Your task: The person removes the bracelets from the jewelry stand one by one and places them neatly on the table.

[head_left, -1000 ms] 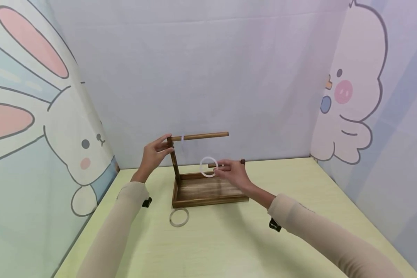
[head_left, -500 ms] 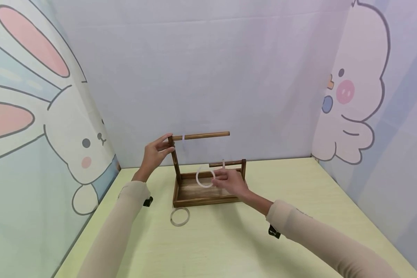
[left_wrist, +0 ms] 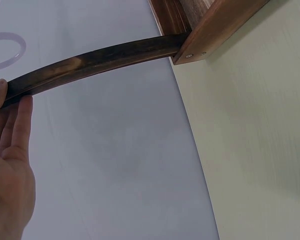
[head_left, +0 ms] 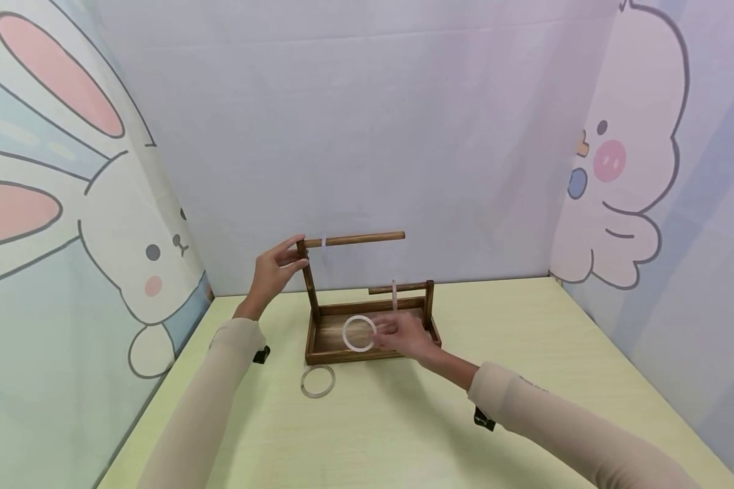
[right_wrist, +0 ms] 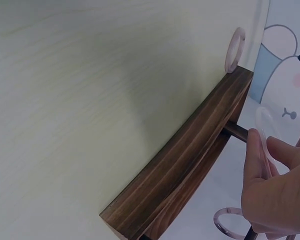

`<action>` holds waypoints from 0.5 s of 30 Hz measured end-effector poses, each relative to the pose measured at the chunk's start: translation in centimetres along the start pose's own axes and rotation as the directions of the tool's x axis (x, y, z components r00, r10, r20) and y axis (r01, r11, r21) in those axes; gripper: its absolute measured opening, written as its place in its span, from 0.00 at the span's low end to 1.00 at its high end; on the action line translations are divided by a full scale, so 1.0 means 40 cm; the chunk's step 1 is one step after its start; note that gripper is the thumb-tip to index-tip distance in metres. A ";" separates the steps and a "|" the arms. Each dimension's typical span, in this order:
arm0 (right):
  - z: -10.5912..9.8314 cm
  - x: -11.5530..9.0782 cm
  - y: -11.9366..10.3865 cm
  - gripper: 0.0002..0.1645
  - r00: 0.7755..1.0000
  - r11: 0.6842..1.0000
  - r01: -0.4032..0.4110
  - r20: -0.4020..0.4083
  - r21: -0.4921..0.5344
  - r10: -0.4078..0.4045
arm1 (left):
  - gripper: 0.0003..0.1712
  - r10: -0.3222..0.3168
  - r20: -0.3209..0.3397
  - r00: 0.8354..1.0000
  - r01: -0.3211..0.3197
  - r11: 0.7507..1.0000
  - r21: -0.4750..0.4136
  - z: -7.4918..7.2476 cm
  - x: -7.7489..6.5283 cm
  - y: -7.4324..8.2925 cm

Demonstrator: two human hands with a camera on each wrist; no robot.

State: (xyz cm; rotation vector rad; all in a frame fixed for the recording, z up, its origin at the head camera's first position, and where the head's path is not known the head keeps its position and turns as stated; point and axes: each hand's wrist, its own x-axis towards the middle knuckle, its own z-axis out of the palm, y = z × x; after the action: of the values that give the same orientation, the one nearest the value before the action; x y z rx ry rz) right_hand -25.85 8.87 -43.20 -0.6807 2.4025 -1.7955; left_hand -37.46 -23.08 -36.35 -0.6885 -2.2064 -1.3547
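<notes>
Fingers [right_wrist: 253, 157] of our right hand [head_left: 406, 335] pinch a white bangle [head_left: 345, 333] seen against the wooden tray [head_left: 342, 356], while our left hand [head_left: 272, 274] grips the tall post [head_left: 311, 293] near its top, with a second bangle [head_left: 323, 242] on the upper bar [head_left: 367, 238], a third bangle [head_left: 394, 297] on the lower bar [head_left: 412, 287] and a fourth bangle [head_left: 318, 396] on the table [head_left: 342, 441].

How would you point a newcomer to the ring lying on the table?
On the yellow-green table stands a brown wooden rack. Just in front of its near-left corner lies a whitish ring. It alone lies flat; the others hang on pegs or are in the right hand.
</notes>
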 end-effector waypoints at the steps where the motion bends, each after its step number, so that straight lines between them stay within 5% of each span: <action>1: 0.003 -0.001 0.005 0.19 1.000 1.000 0.004 0.009 0.001 -0.004 | 0.34 0.000 0.000 1.000 0.000 1.000 0.005 0.000 0.000 -0.001; 15: 0.041 -0.024 0.059 0.20 0.995 0.998 -0.057 0.082 0.031 0.054 | 0.34 -0.011 0.003 1.000 0.011 1.000 0.018 0.000 0.000 -0.004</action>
State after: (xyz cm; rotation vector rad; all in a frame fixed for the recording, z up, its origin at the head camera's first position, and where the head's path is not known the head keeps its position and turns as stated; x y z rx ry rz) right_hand -25.23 8.30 -46.10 -0.6631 2.3112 -1.7477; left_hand -37.58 -23.17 -36.45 -0.6738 -2.2252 -1.3384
